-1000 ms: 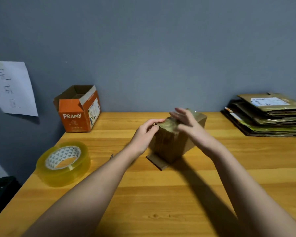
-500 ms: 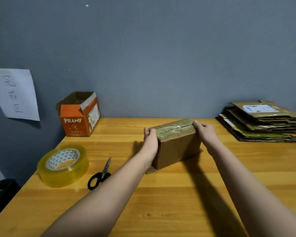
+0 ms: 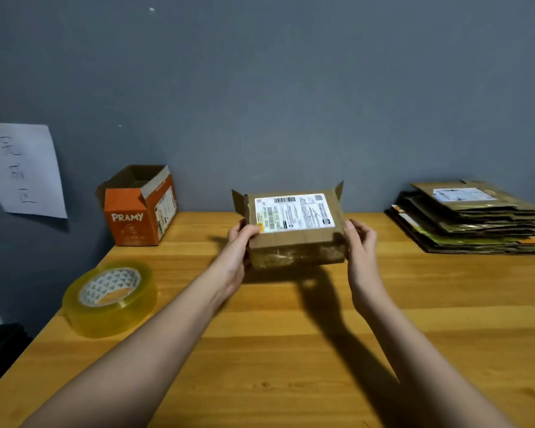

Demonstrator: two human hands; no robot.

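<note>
Box (image 3: pixel 295 242), lately resting tape-side up, is now lifted just above the table (image 3: pixel 291 350) and turned, label (image 3: pixel 294 213) uppermost; left hand (image 3: pixel 240 245) and right hand (image 3: pixel 360 245) grip its ends, likely readying the open flaps (image 3: pixel 238 200) for taping.

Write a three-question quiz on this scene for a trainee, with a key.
1. True or false: only the left hand holds the cardboard box.
2. What lies nearest the left edge of the table? A mug, B tape roll, C hammer.
3. Fill in: the word printed on the orange box is ___.
Key: 1 false, the right hand grips it too; 2 B; 3 PRAMY.
</note>
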